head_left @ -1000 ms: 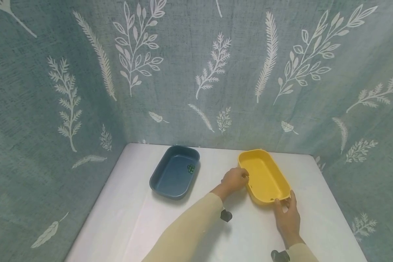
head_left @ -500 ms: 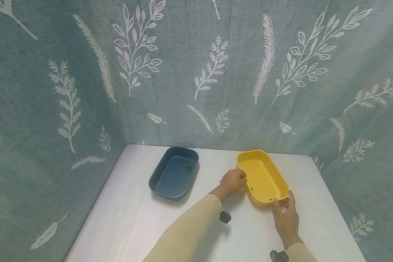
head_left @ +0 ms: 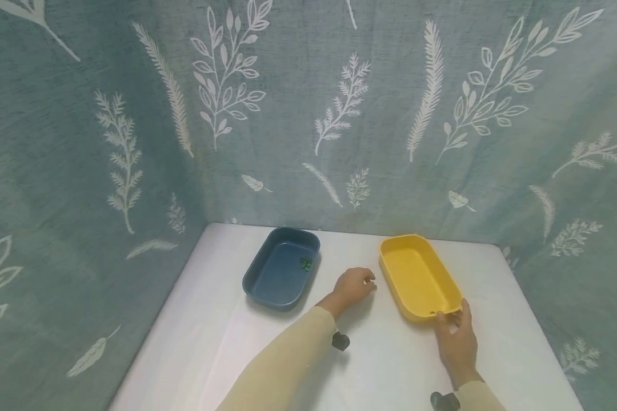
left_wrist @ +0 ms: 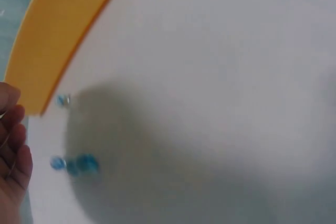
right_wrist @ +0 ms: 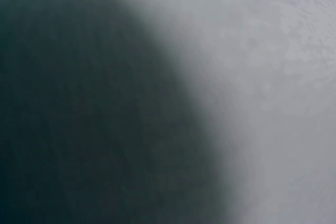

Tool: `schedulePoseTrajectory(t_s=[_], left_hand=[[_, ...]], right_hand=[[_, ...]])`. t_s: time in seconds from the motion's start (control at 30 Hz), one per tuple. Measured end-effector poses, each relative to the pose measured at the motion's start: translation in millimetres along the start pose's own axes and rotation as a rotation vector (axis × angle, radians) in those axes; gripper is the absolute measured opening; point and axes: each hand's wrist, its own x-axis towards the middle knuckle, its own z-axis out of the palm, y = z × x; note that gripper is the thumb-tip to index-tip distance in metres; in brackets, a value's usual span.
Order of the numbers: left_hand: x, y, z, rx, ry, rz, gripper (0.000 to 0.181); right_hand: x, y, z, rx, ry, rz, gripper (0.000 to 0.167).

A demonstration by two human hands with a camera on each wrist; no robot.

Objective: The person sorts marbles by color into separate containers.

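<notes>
A yellow tray [head_left: 420, 274] stands at the right on the white table. My right hand [head_left: 457, 345] grips its near right corner, thumb at the rim and fingers outside. My left hand [head_left: 353, 285] is just left of the tray, apart from it, with loosely bent fingers and nothing visible in them. In the left wrist view its fingers [left_wrist: 14, 135] show at the left edge, near the yellow tray wall. Small shiny blue pieces [left_wrist: 79, 164], blurred, show on the white surface there; the head view hides them. The right wrist view shows only a dark blur and white surface.
A dark blue tray [head_left: 277, 279] stands at the left rear, holding a small cluster of green pieces [head_left: 306, 263] by its right wall. A small dark spot [head_left: 433, 312] shows at the yellow tray's near rim. Patterned cloth [head_left: 288, 114] hangs behind the table.
My left hand has come away from the yellow tray's left rim and moved left. A dark spot near that rim no longer shows. The right hand stays at its corner.
</notes>
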Motion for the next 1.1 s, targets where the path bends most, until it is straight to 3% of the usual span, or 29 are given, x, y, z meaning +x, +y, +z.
schedulePoseTrajectory(t_s=[0.2,0.6,0.8,0.93,1.1], left_hand=[[-6.5,-14.9,-3.0,0.009,-0.008,-0.066,0.017],[-25.5,-35.1,-8.2,-0.081,0.019,-0.101,0.019],[-33.3,-42.4,-4.3,-0.134,-0.044,-0.07,0.022],[-36.6,-46.1,-4.0,-0.11,-0.097,-0.063,0.021],[-39.2,-52.4,-1.8,-0.08,-0.122,-0.06,0.019]], right_hand=[[-0.2,4.3,-3.4,0.006,0.021,0.002,0.08],[-1.5,1.2,-7.9,-0.005,-0.004,0.05,0.08],[0.0,4.8,-8.3,0.003,-0.008,0.052,0.082],[-1.3,0.4,-7.8,0.012,-0.035,0.075,0.082],[-2.9,-4.7,-4.5,0.012,-0.037,0.044,0.081]])
